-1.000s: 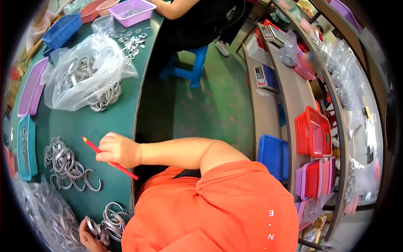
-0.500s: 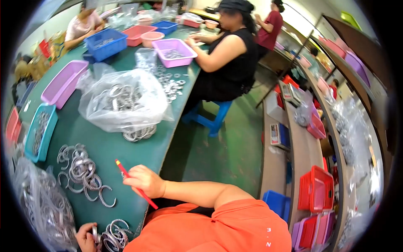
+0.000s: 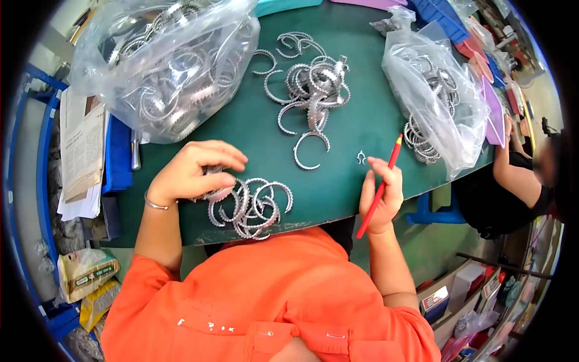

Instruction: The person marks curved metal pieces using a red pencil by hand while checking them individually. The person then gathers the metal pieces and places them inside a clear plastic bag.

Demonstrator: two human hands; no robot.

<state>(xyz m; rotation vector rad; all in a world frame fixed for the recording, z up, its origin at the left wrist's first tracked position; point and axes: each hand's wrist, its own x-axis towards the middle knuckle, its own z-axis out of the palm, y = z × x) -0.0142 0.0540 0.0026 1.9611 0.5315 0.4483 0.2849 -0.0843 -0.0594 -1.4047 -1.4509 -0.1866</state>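
Note:
My left hand is curled round silver cuff bangles at the left of a small heap. Metal shows between thumb and fingers and just below the thumb; how many it grips is hidden. The rest of that heap of bangles lies by the table's near edge. In my right hand a red pencil slants across the fingers, yellow end up. Close to those fingertips, a tiny forked silver piece lies on the table. A larger tangled pile of cuff bangles sits farther back.
Clear plastic bags full of bangles stand at the back left and right of the green table. Newspapers and a blue bin are at far left. A co-worker sits on the right beside a blue stool.
My view has swung left and down, bringing both hands and the near heap into full sight. The right hand still holds the red pencil; the left is still at the near bangles.

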